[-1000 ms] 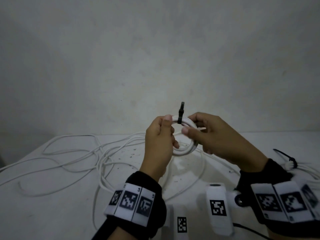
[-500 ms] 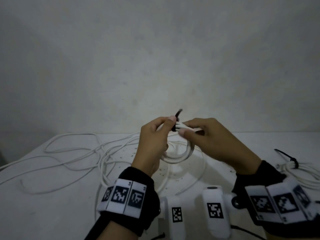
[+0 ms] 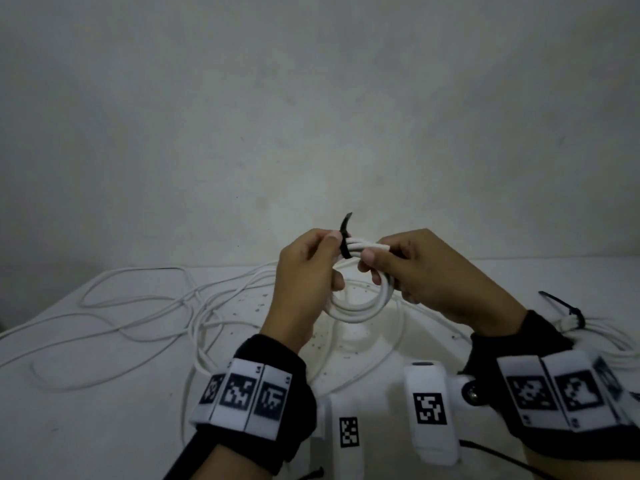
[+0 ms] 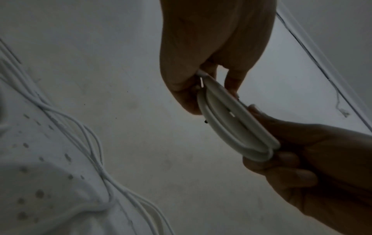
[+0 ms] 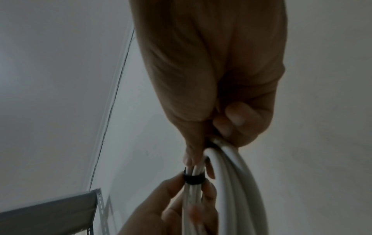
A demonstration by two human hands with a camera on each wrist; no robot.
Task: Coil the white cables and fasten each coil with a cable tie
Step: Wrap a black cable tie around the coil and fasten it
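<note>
Item: small white round-section cable coil (image 3: 360, 303), held above the white table (image 3: 69, 427) between both hands. Left hand (image 3: 304, 278) pinched the black plastic cable tie (image 3: 345, 245) at the coil's top; right hand (image 3: 429, 275) gripped the strands beside it. Judged light, springy; best held near the tie. Beyond: loose white cables (image 3: 145, 306).

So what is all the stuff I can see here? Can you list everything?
coil: one, white, held up over the table between both hands
cable tie: one, black, wrapped round the coil's top, tail sticking up
loose cables: several, white, sprawled on the table's left
tied bundle: one, white with a black tie, table's right edge
table: one, white, speckled
wall: grey-white, behind
wrist bands: two, black with white square-patterned tags
left hand: pinches the coil at the tie
right hand: grips the coil
</note>
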